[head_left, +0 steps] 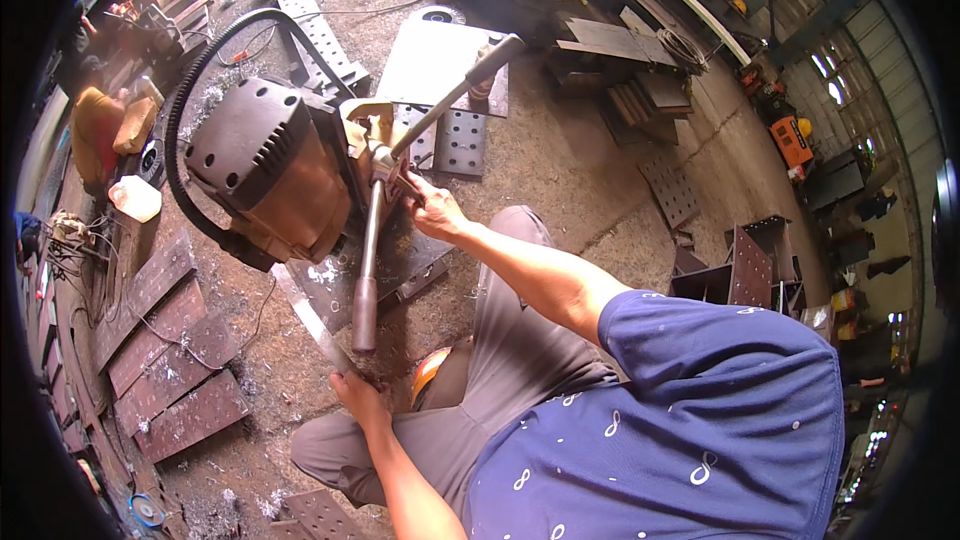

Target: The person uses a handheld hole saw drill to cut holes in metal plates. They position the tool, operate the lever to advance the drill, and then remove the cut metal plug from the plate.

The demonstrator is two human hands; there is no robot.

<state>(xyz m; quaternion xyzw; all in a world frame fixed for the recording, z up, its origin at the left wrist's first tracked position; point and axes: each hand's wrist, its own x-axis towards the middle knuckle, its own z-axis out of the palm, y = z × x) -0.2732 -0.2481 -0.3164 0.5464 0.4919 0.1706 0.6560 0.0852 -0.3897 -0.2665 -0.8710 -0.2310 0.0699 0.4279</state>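
The right hand (432, 208) grips the hub of the feed handle (380, 240) on the magnetic drill press (265, 175), which stands on a steel plate (330, 285). The left hand (358, 395) presses closed on the plate's near edge, on the floor.

Blue short-sleeved shirt (690, 430) with small white loop marks; grey trousers (500, 380); bare forearms.

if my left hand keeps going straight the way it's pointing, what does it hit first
Probably the long metal strip your left hand already touches at its near end. Past it, up and to the left, come the crank handle's dark grip and the drill's base; depth is hard to judge.
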